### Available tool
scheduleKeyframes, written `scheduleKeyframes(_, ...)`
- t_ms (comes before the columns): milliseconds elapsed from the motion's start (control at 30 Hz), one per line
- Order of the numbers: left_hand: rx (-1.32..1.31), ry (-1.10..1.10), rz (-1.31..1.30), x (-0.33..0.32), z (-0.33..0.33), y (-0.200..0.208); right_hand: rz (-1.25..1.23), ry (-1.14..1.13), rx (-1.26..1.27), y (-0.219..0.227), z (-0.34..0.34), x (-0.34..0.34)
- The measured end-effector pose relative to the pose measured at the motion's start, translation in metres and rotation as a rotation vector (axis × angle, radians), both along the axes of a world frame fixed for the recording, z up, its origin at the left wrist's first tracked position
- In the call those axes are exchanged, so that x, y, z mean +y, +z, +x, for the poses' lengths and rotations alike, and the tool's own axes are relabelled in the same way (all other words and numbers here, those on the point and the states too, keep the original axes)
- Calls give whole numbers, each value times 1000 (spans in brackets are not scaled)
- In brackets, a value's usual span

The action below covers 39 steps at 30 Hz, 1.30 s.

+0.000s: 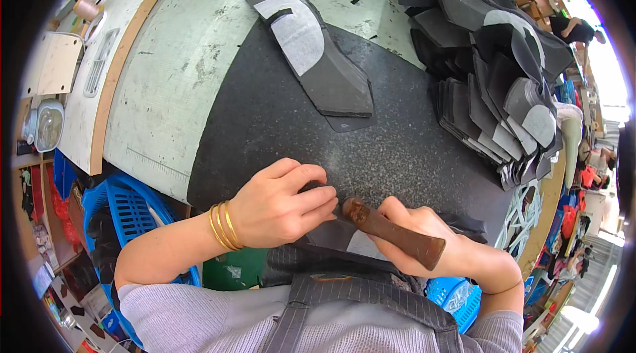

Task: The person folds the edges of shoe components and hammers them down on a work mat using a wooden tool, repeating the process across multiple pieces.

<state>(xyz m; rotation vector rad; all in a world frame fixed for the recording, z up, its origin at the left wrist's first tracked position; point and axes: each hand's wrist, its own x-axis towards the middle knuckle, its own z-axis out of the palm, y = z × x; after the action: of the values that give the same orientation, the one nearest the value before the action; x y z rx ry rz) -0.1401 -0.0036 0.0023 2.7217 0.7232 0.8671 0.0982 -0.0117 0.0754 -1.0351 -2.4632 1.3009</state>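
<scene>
My right hand [421, 224] is closed round a rusty brown hammer [397, 235]. The hammer's rounded end points at my left hand, and its handle is hidden by my fingers. Close beside it, my left hand [281, 204] has thumb and fingers drawn together at a small dark piece of material, mostly hidden behind the fingers. Below both hands, along the near edge of the table, lies a dark grey cut piece [334, 237] with a white patch. Further off, a stack of black cut pieces [344, 81] with a white patch on top lies on the black mat [245, 121].
Large piles of black and grey cut pieces [490, 94] fill the far right. A wooden strip [122, 55] edges the pale worktable [179, 68] at left. Blue plastic baskets [129, 204] stand below left and right. Pale cords [523, 220] hang at the right edge.
</scene>
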Motion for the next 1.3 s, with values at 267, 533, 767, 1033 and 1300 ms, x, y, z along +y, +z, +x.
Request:
scheduleKeyframes(267, -14, 162, -168, 1, -5, 6, -131, -109, 53, -18, -4, -2)
scheduleKeyframes(533, -118, 196, -442, -10, 0, -3, -131, -88, -34, -17, -5, -2)
scheduleKeyframes(767, 49, 249, -73, -33, 2, 4, 77, -108, 9, 3, -13, 17)
scheduleKeyframes(1033, 38, 307, -36, -54, 7, 0, 193, 19, 125, 10, -32, 21)
scheduleKeyframes(1300, 56, -168, -70, -31, 109, 30, 213, -623, 333, -33, 64, -11)
